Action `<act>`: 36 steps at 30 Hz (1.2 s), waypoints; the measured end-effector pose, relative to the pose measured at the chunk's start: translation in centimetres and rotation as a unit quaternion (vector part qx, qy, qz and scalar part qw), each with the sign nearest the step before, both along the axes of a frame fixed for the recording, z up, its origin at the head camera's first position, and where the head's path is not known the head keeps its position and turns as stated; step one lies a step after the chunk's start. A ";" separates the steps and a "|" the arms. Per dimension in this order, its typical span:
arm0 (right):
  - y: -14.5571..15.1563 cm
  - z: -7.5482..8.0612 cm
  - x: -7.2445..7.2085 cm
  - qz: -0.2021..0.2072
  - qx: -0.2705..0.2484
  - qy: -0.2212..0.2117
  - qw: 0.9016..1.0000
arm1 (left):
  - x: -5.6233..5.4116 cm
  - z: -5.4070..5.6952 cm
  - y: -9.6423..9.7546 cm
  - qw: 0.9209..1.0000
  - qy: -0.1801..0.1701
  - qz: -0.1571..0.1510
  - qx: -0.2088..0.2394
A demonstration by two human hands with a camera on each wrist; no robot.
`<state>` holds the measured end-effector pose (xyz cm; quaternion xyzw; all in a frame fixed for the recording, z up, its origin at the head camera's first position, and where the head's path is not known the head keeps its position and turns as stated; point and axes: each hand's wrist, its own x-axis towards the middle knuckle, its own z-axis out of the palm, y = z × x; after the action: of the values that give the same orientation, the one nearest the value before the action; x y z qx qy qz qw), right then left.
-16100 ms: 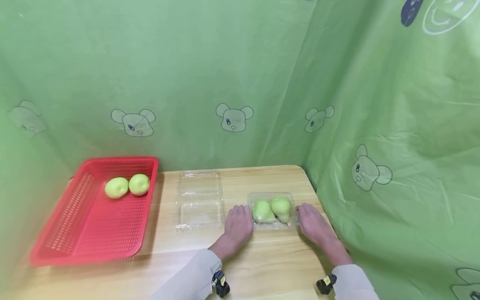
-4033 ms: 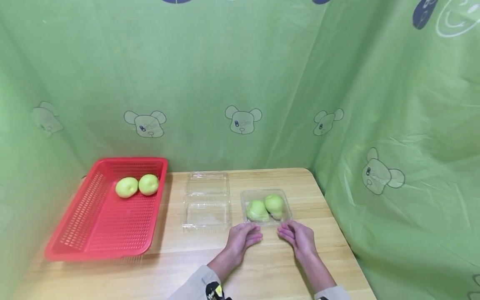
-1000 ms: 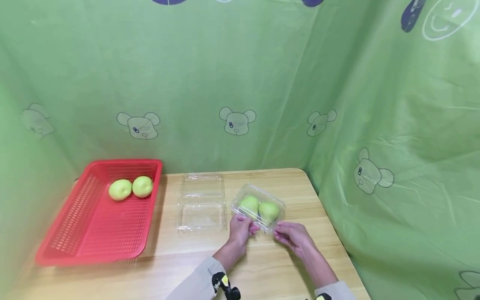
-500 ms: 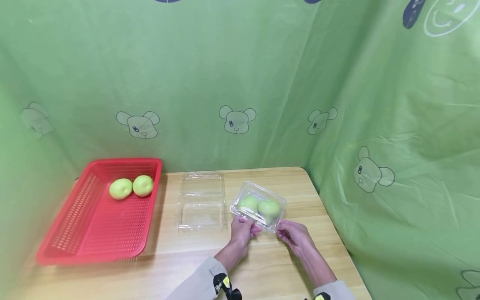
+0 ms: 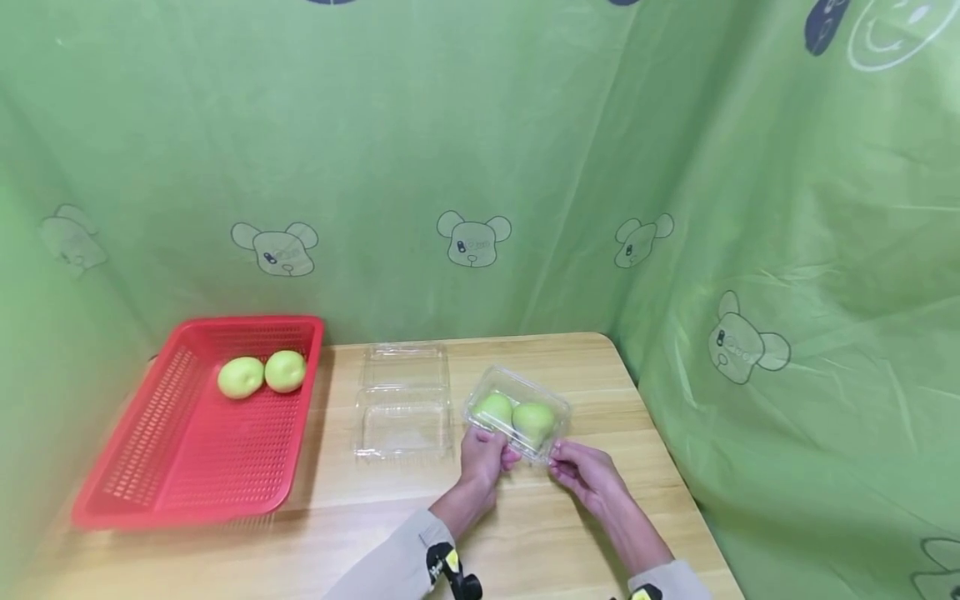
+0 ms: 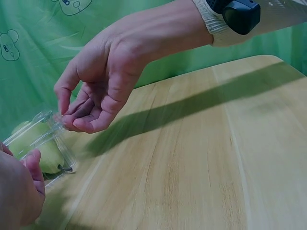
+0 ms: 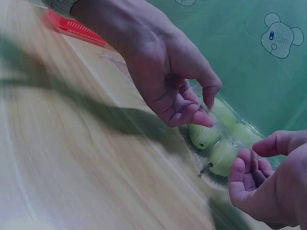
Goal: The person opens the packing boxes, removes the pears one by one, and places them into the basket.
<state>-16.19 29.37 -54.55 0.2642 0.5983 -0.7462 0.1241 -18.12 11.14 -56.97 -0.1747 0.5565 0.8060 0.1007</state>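
Observation:
A clear plastic clamshell container (image 5: pixel 525 390) with its lid down over two green pears (image 5: pixel 533 423) sits turned at an angle on the right part of the table. My left hand (image 5: pixel 482 460) pinches its near long edge, thumb on top and fingers below. At the near right corner, my right hand (image 5: pixel 588 475) pinches the rim between thumb and fingertips. The left wrist view shows the right hand (image 6: pixel 103 81) with fingers curled at the container's edge. In the right wrist view, the left hand's (image 7: pixel 168 72) thumb and fingers meet at the rim, and pear stems show through the plastic.
Left of the hands, another clear clamshell container (image 5: pixel 405 427) lies open on the wooden table (image 5: pixel 517 542). A red plastic basket (image 5: pixel 187 467) at the far left holds two round pale green fruits (image 5: pixel 285 372). Green curtain (image 5: pixel 375 167) encloses the table's back and sides.
Earlier the hands gripped the container's two short sides, then moved round to its near edge. It has turned clockwise and shifted slightly left. Over the last second it rises and lowers slightly.

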 end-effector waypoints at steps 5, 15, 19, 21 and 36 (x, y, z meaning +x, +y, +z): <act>0.0 -0.2 0.0 0.015 0.016 0.003 1.000 | 0.1 0.0 0.1 1.000 0.001 0.009 -0.003; 0.0 0.0 0.0 0.069 0.039 0.021 0.997 | 0.3 -0.1 0.1 1.000 -0.003 0.017 -0.009; 0.2 0.3 0.0 0.098 0.055 0.035 0.993 | 0.3 0.0 0.1 1.000 -0.005 0.021 -0.002; 0.3 0.4 0.0 0.116 0.063 0.039 0.990 | 0.3 0.0 0.2 1.000 -0.009 0.023 0.001; 0.8 0.4 -0.1 0.119 0.062 0.035 0.990 | 0.1 -0.1 0.2 1.000 -0.003 0.005 0.024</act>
<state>-16.32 30.13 -54.12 0.1718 0.6746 -0.6963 0.1746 -17.99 11.36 -57.08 -0.1779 0.5359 0.8190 0.1022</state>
